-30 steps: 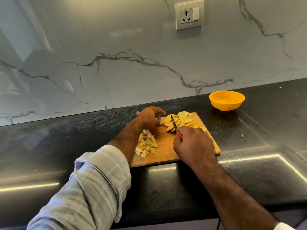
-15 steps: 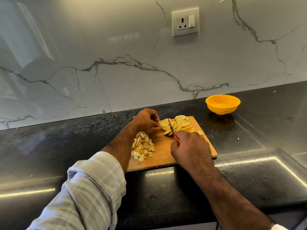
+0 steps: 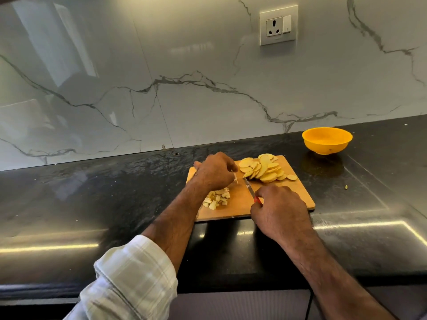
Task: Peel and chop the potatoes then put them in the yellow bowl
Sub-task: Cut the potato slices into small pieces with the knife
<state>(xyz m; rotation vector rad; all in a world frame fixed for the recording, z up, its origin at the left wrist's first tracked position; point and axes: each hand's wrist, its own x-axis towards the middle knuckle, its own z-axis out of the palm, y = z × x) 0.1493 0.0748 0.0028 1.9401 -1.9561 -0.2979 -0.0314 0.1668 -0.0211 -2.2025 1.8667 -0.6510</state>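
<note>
A wooden cutting board (image 3: pixel 298 192) lies on the black counter. Potato slices (image 3: pixel 263 169) are piled at its far right side. A heap of small chopped potato cubes (image 3: pixel 218 199) sits at its left, partly hidden by my left wrist. My left hand (image 3: pixel 213 172) hovers over the board's left part with fingers curled, pinching a thin pale potato piece (image 3: pixel 235 179). My right hand (image 3: pixel 279 211) grips a red-handled knife (image 3: pixel 250 189), its blade resting on the board between the two piles. The yellow bowl (image 3: pixel 327 140) stands beyond the board to the right; I see nothing inside it.
The marble-patterned wall with a power socket (image 3: pixel 278 25) rises behind the counter. A tiny scrap (image 3: pixel 346 187) lies on the counter right of the board. The counter's front edge runs just below the board.
My left hand has drawn back left from the slices with a thin piece in its fingers. The knife has pulled away from the slice pile toward the board's middle.
</note>
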